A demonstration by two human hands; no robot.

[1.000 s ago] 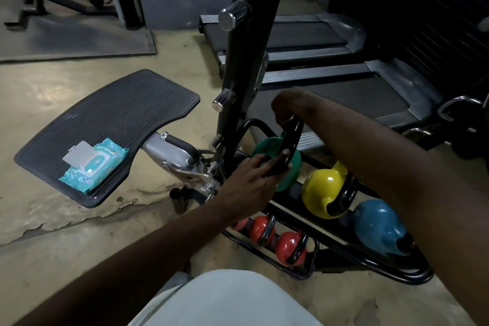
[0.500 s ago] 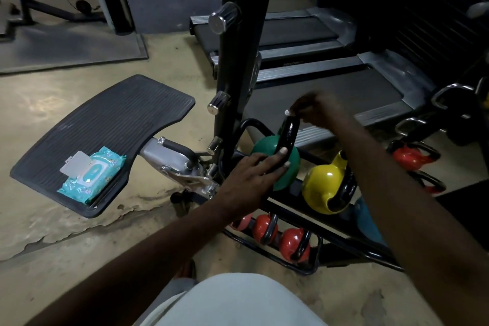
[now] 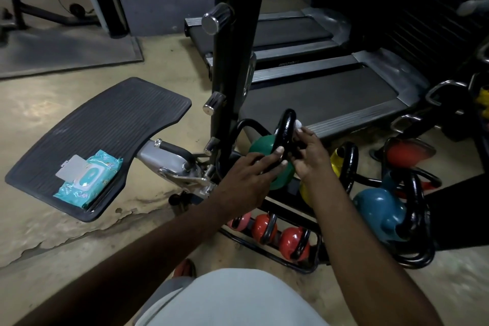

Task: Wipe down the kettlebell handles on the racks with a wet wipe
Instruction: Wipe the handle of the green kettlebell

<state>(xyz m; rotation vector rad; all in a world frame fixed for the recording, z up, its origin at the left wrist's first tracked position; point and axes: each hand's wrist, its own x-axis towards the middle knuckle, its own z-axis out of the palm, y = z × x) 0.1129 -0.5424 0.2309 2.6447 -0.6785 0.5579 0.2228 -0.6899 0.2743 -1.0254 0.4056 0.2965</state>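
Concrete floor (image 3: 66,233), cracked and patchy, carries two treadmills (image 3: 317,95) at the back and a black rack (image 3: 288,210) of coloured kettlebells. At the ribbed platform's (image 3: 119,119) near-left corner lies a pack of wipes (image 3: 87,180). On the rack's left end sits the green kettlebell (image 3: 262,145). The left hand (image 3: 251,174) lays nearly straight fingers (image 3: 277,152) across its handle (image 3: 287,130), and the right hand (image 3: 309,156) pinches a white wet wipe (image 3: 298,124) against the handle's right side.

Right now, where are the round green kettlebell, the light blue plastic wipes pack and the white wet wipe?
Round green kettlebell (image 3: 260,145), head view, upper body.
Light blue plastic wipes pack (image 3: 87,177), head view, flip lid.
White wet wipe (image 3: 298,123), head view, exposed tip.
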